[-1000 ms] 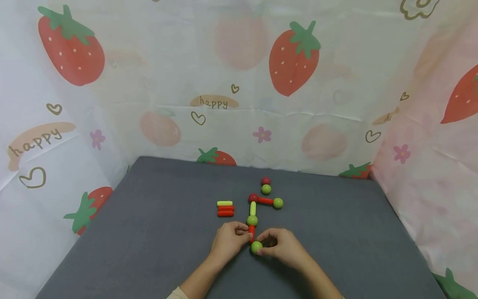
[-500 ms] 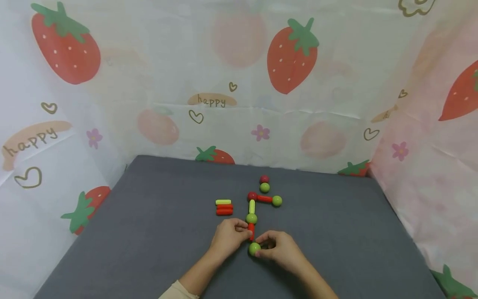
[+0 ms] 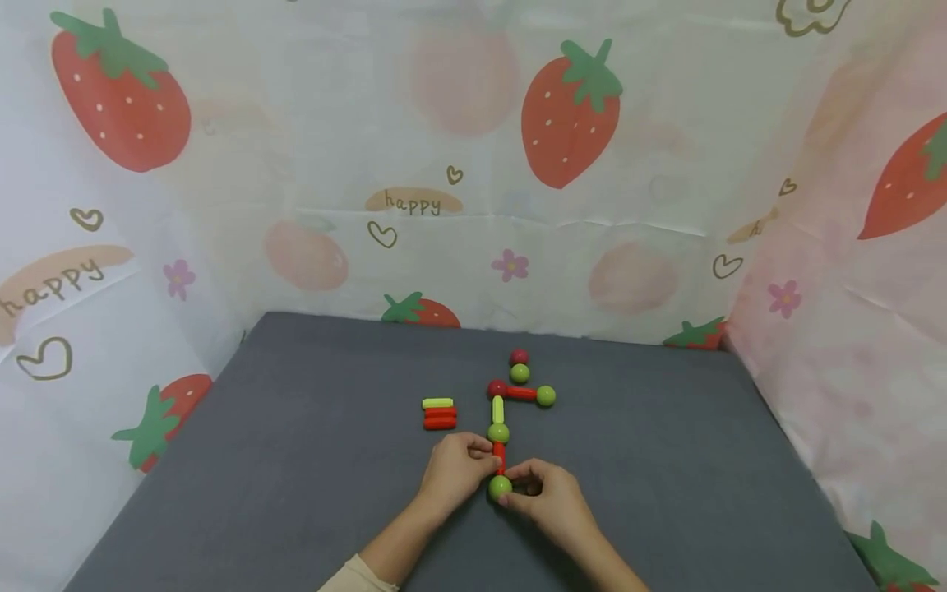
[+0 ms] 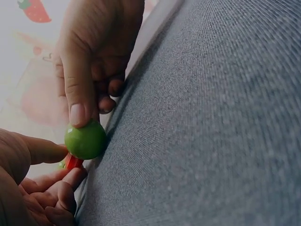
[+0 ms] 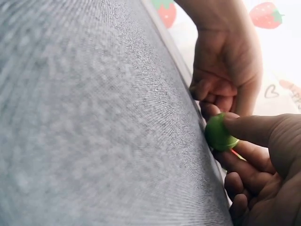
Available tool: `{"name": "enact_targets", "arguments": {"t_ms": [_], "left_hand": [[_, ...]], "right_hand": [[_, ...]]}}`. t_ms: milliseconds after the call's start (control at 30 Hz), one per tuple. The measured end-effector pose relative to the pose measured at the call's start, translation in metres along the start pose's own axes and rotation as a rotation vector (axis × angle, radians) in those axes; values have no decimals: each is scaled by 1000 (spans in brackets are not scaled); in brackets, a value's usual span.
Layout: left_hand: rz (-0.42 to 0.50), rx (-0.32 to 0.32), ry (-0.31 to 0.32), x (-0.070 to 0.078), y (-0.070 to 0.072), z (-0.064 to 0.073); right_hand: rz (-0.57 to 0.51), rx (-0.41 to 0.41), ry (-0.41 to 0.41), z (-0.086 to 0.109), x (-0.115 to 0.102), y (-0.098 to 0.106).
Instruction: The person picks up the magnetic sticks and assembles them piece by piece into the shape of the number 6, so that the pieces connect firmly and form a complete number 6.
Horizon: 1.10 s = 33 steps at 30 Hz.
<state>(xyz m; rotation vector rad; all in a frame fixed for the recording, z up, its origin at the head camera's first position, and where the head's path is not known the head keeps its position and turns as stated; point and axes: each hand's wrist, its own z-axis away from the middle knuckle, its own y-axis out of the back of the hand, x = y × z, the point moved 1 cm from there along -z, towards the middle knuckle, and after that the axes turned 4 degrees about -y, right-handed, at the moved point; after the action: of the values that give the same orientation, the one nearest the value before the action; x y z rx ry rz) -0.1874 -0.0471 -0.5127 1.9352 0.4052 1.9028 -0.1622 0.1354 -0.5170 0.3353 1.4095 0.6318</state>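
The left hand (image 3: 453,470) pinches a red rod (image 3: 499,454); the right hand (image 3: 552,495) pinches the green ball (image 3: 499,487) at its near end.

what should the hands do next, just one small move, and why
Probably press the green ball lightly toward the red rod: the right hand pinches the ball at the rod's near end while the left hand holds the rod, and whether they're firmly joined can't be told.
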Motion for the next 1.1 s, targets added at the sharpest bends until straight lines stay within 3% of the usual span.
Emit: {"name": "enact_targets", "arguments": {"t_ms": [233,433,800,1100], "left_hand": [[-6,2,-4,1,-2,-1],[-13,-15,-17,-1,6,-3],[-107,-23,-126,-11,43,-15],[-322,49,-149,-24,75,-33]], "right_hand": [[0,9,1,0,2,1],[7,0,17,0,3,3],[22,6,17,-4,3,4],[15,-5,-1,-6,1,5]]}}
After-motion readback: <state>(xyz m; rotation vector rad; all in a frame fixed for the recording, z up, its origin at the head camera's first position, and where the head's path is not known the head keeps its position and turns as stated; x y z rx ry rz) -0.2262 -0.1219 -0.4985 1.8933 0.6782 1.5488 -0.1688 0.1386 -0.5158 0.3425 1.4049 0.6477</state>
